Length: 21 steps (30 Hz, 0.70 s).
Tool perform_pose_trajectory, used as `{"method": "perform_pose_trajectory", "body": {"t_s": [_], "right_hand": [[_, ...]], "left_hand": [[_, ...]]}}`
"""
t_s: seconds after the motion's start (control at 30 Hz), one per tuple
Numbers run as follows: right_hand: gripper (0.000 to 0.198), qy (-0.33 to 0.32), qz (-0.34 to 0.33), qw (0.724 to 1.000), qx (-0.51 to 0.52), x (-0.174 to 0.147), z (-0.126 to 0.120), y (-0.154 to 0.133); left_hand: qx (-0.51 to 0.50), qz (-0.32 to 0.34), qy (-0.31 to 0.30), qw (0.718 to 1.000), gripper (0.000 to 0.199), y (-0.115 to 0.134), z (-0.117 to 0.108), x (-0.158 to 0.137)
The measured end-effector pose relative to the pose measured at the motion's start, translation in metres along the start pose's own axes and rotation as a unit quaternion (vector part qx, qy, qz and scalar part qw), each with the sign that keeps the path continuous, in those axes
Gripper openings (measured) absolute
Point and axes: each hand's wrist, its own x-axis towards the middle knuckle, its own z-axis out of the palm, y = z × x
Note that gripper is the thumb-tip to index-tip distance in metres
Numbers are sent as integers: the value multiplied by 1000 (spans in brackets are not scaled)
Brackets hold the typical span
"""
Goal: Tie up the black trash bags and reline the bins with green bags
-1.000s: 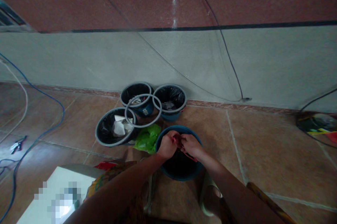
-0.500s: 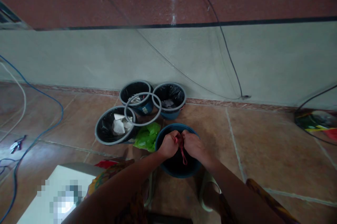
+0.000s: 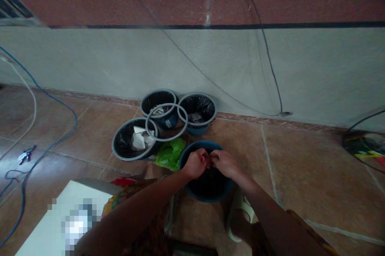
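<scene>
Both my hands meet over a blue bin (image 3: pixel 207 144) that stands on the floor between my feet. Its inside is dark, and I cannot make out what lies at the bottom. My left hand (image 3: pixel 196 163) is closed on a red string (image 3: pixel 205 161), part of which shows between the fingers. Right beside it, my right hand (image 3: pixel 225 162) has its fingers pinched together at the string's other side; the fingertips are partly hidden. To the left of the bin, close to my left hand, lies a bright green plastic bag (image 3: pixel 170 155).
Three bins lined with black bags stand by the wall: a left one (image 3: pixel 120 157) holding white scraps, a back one (image 3: pixel 171 123) and a right one (image 3: pixel 197 130). A grey ring (image 3: pixel 167 139) rests across them. Cables (image 3: pixel 54 145) and keys (image 3: pixel 27 154) lie left.
The red loop that hung below my hands no longer shows. My right hand has drawn slightly apart from the left and its fingers have shifted. The view has moved a little.
</scene>
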Motion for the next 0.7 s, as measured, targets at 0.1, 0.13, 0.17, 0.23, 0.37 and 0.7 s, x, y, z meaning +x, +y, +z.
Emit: {"method": "perform_pose_trajectory", "body": {"t_s": [0.1, 0.13, 0.17, 0.23, 0.37, 0.7], "right_hand": [[26, 30, 24, 996, -79, -2, 1, -1], [27, 36, 33, 994, -98, -3, 1, -1], [27, 41, 42, 991, -117, -4, 1, 0], [27, 44, 58, 985, -156, -6, 1, 2], [31, 40, 67, 977, -196, -7, 4, 4], [42, 49, 69, 981, -176, -7, -1, 6]], "left_hand": [[58, -26, 4, 998, 12, 2, -4, -1], [84, -33, 5, 996, 12, 2, -6, -1], [111, -39, 2, 993, 12, 3, -8, -1], [158, -47, -14, 986, 11, 5, -14, -2], [208, -57, -55, 975, 9, 7, -20, -1], [190, -34, -138, 971, 34, -1, -27, -3]]}}
